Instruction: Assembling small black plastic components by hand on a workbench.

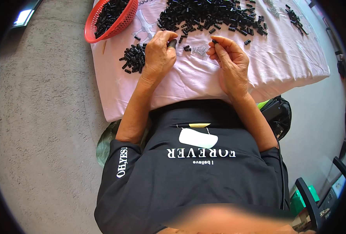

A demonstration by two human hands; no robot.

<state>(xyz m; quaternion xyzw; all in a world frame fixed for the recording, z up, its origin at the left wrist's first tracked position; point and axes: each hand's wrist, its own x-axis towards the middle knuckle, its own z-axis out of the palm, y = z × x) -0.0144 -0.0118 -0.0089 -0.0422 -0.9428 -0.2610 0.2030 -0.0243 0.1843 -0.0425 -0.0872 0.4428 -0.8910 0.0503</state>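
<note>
Pink tablecloth (282, 68), grey floor (40, 117) to the left. I see the right hand (234, 64) pinching a small black piece (214, 41) between thumb and fingers. Left hand (159, 54) curled; its grip I cannot tell. Nearby: silvery bits (200, 51), small black pile (134, 58). Farther: large black heap (210, 15), red basket (120, 28).

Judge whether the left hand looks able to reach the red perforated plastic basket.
Likely yes: only pink cloth and small black cylindrical pieces lie between the left hand and the red basket.
</note>
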